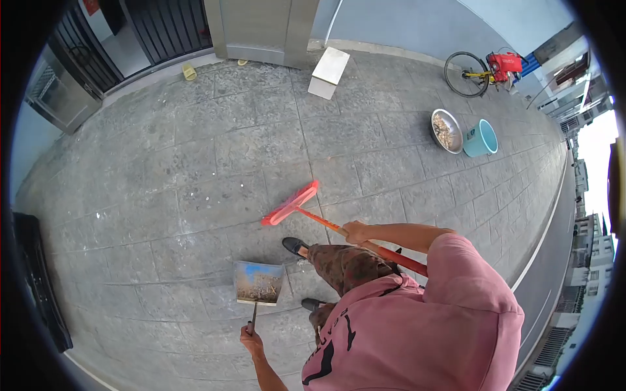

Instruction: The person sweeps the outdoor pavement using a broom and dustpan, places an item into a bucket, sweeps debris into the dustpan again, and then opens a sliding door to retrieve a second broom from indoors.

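Observation:
My left hand (251, 340) is closed on the short handle of a dustpan (259, 283). The pan lies low over the paving near my feet, and brown debris covers much of its bluish surface. Higher up, my right hand (355, 232) grips the orange-red pole of a broom. The broom's pink-red head (290, 203) rests on the ground beyond my dark shoes, up and to the right of the dustpan, apart from it. The pole runs back beneath my right forearm toward my pink shirt.
A metal basin (435, 128) with brown bits stands beside a turquoise bucket (481, 139). Near the wall are a white box (329, 72) and a bicycle (467, 74) with a red bag. Yellow slippers (189, 72) lie by the doorway; a dark object (42, 280) is at left.

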Available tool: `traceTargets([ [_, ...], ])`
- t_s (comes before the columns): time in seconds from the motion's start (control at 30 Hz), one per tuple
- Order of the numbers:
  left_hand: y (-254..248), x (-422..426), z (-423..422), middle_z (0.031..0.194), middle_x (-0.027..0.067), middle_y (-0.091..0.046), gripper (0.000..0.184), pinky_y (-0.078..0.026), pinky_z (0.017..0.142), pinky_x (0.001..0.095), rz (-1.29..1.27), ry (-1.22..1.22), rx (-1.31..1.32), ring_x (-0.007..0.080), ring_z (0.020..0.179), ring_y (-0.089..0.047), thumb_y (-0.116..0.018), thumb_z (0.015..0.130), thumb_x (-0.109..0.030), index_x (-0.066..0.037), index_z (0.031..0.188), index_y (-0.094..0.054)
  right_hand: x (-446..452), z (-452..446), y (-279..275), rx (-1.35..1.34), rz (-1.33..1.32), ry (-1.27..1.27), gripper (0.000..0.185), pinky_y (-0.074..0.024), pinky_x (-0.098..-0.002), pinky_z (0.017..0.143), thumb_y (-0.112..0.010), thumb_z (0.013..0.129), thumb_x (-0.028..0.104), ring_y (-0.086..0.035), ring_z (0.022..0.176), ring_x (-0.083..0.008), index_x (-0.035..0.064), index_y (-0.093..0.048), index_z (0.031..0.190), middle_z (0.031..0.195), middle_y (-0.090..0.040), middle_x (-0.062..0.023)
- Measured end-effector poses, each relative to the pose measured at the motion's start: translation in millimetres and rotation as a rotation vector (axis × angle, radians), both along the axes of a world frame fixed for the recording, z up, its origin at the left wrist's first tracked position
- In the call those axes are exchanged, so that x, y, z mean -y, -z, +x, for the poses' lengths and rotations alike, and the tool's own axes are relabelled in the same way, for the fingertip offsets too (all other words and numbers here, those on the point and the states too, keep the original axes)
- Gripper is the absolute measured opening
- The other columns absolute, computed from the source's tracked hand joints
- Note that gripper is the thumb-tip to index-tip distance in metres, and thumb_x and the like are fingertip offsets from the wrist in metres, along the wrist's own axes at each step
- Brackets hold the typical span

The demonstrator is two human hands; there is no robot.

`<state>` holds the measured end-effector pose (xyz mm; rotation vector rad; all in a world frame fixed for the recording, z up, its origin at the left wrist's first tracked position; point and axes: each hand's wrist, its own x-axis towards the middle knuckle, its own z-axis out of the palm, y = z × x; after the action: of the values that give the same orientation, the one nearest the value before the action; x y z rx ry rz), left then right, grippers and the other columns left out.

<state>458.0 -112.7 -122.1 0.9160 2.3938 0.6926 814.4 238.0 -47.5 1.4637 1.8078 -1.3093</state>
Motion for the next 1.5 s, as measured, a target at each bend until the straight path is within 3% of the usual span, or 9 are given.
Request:
traceTargets([
  [0.13, -1, 6, -15, 0.061, 0.0182, -0.055, 0.006, -0.043, 0.054, 0.0370, -0.009, 0.164, 0.069, 0.0307, 0.055, -0.054, -0.054, 0.073, -0.002, 0.000, 0.079, -0.053, 30, -18, 30, -0.223, -0.395, 0.754, 0.031, -0.0392, -0.0306, 0.035, -0.051, 0.070, 0.003, -0.049, 0.042, -0.0157, -0.0020, -0.044, 0.099, 0.058, -0.049, -0.0090],
  [0.33, 25, 26, -37, 0.071, 0.0191, -0.059, 0.020, -0.044, 0.059, 0.0428, -0.113, 0.288, 0.066, 0.0375, 0.068, -0.057, -0.056, 0.071, -0.005, -0.006, 0.090, -0.051, 129, -10, 30, -0.343, -0.321, 1.136, 0.041, -0.0335, -0.0241, 0.033, -0.052, 0.081, 0.010, -0.041, 0.041, -0.0113, 0.0064, -0.031, 0.117, 0.059, -0.045, -0.0084],
  [0.47, 27, 28, -29, 0.084, 0.0134, -0.061, 0.021, -0.046, 0.069, 0.0414, -0.102, 0.340, 0.061, 0.0323, 0.079, -0.057, -0.058, 0.071, -0.012, -0.007, 0.091, -0.051, 175, 21, 17, -0.372, -0.258, 1.115, 0.040, -0.0360, -0.0256, 0.035, -0.048, 0.079, 0.002, -0.044, 0.042, -0.0138, 0.0043, -0.034, 0.116, 0.058, -0.045, -0.0082],
  [0.53, 24, 26, -24, 0.088, 0.0114, -0.060, 0.023, -0.046, 0.072, 0.0406, -0.244, 0.358, 0.059, 0.0303, 0.083, -0.057, -0.059, 0.071, -0.014, -0.008, 0.092, -0.051, 199, 32, 11, -0.336, -0.253, 1.077, 0.044, -0.0363, -0.0256, 0.036, -0.048, 0.079, 0.002, -0.045, 0.043, -0.0140, 0.0043, -0.032, 0.119, 0.058, -0.045, -0.0085],
  [0.7, 46, 35, -17, 0.076, 0.0172, -0.059, 0.018, -0.046, 0.061, 0.0443, -0.194, 0.411, 0.017, 0.0369, 0.073, -0.057, -0.057, 0.072, -0.015, -0.010, 0.088, -0.052, 236, 47, -19, -0.193, -0.159, 0.940, 0.049, -0.0388, -0.0228, 0.039, -0.049, 0.079, 0.007, -0.046, 0.047, -0.0109, 0.0013, -0.029, 0.124, 0.062, -0.047, -0.0064],
  [1.07, 39, 1, 20, 0.082, 0.0198, -0.059, 0.024, -0.046, 0.068, 0.0429, -0.332, 0.530, 0.016, 0.0356, 0.078, -0.057, -0.057, 0.074, -0.015, -0.006, 0.096, -0.055, 290, 91, 8, -0.055, -0.127, 0.972, 0.047, -0.0386, -0.0239, 0.034, -0.048, 0.081, 0.010, -0.047, 0.043, -0.0110, 0.0079, -0.032, 0.126, 0.061, -0.048, -0.0056],
  [1.3, 34, -17, 33, 0.083, 0.0204, -0.059, 0.025, -0.046, 0.070, 0.0428, -0.405, 0.494, 0.008, 0.0351, 0.080, -0.057, -0.055, 0.074, -0.016, -0.004, 0.097, -0.056, 328, 63, 1, -0.027, -0.193, 0.909, 0.045, -0.0389, -0.0235, 0.035, -0.044, 0.080, 0.008, -0.044, 0.041, -0.0093, 0.0100, -0.037, 0.125, 0.057, -0.045, -0.0025],
  [1.37, 38, -16, 31, 0.082, 0.0201, -0.059, 0.024, -0.046, 0.070, 0.0427, -0.397, 0.487, 0.012, 0.0351, 0.080, -0.057, -0.055, 0.074, -0.016, -0.004, 0.095, -0.056, 342, 25, -14, -0.125, -0.383, 0.964, 0.046, -0.0383, -0.0229, 0.035, -0.043, 0.080, 0.007, -0.043, 0.041, -0.0092, 0.0118, -0.036, 0.126, 0.058, -0.045, -0.0022],
  [1.5, 54, -5, 14, 0.080, 0.0200, -0.059, 0.020, -0.045, 0.068, 0.0423, -0.278, 0.469, -0.031, 0.0353, 0.079, -0.057, -0.054, 0.074, -0.015, -0.004, 0.091, -0.057, 375, -22, -24, -0.183, -0.451, 0.779, 0.046, -0.0401, -0.0238, 0.037, -0.045, 0.081, 0.010, -0.045, 0.043, -0.0096, 0.0110, -0.036, 0.126, 0.059, -0.047, -0.0028],
])
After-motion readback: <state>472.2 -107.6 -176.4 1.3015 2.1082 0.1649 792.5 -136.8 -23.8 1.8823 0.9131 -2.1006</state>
